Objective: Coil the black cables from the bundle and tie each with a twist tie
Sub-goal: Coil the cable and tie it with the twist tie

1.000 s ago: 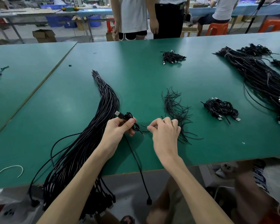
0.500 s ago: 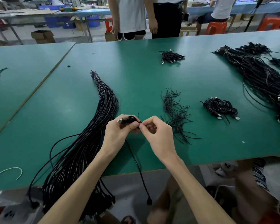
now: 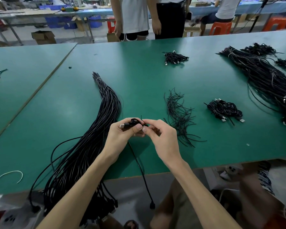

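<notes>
Pinching a small coil of thin black cable [image 3: 133, 122] in the left hand [image 3: 122, 136] grip above the green surface [image 3: 139, 80], nipping a black wire twist tie [image 3: 141, 117] in the right hand [image 3: 163, 141] grip. Early yet, judging by few tied coils [image 3: 223, 109] against the thick black cable bundle [image 3: 97, 138].

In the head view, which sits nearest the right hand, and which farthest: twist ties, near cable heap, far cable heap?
1. Loose black twist ties, beside right hand.
2. Near heap of coiled black cables, farther right.
3. Far heap of coiled black cables, table's back.
</notes>
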